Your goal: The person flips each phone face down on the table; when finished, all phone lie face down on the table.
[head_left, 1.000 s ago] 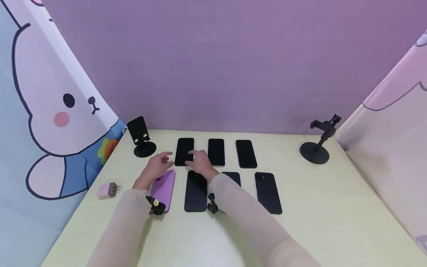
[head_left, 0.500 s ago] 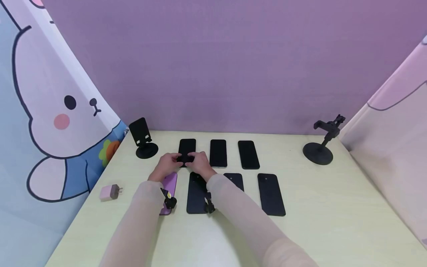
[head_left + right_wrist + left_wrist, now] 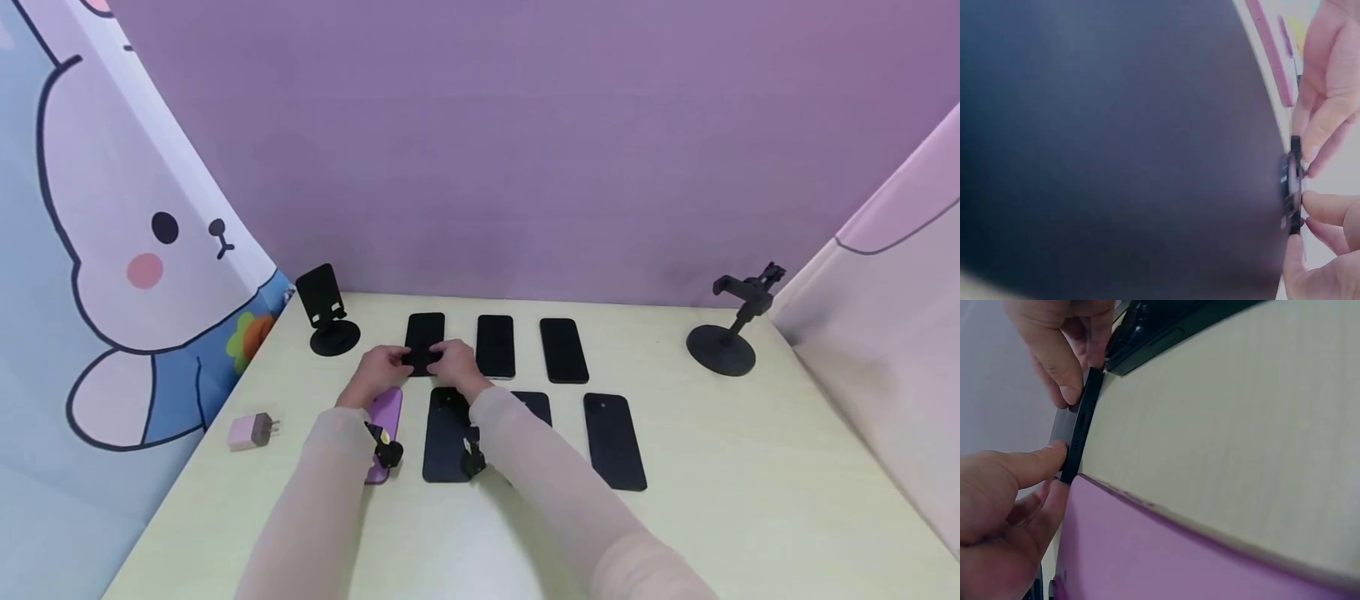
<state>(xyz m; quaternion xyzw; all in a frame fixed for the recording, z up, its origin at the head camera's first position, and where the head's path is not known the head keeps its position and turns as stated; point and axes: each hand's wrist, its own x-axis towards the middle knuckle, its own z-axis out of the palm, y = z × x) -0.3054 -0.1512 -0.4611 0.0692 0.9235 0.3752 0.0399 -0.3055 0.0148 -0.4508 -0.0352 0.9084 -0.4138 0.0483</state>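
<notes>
Head view: both hands meet at the near end of the back-left black phone (image 3: pixel 424 335), first in the far row of three on the pale worktop (image 3: pixel 720 467). Left hand (image 3: pixel 380 372) and right hand (image 3: pixel 455 364) each pinch that end between thumb and fingers; the left wrist view shows a left thumb (image 3: pixel 1029 467) and right fingers (image 3: pixel 1060 369) pressed on the phone's thin edge, which looks tipped up off the surface (far end apparently down). Purple phone (image 3: pixel 385 421) lies just under the left wrist, and a dark phone (image 3: pixel 447 433) lies under the right. Judgement: to lift cleanly, keep the pinch on the side edges, not the glass, raise evenly from both sides, and clear the near row before moving. Two black stands (image 3: pixel 328 321) (image 3: pixel 731 329) flank the rows; a pink charger (image 3: pixel 251 431) sits well to the left.
</notes>
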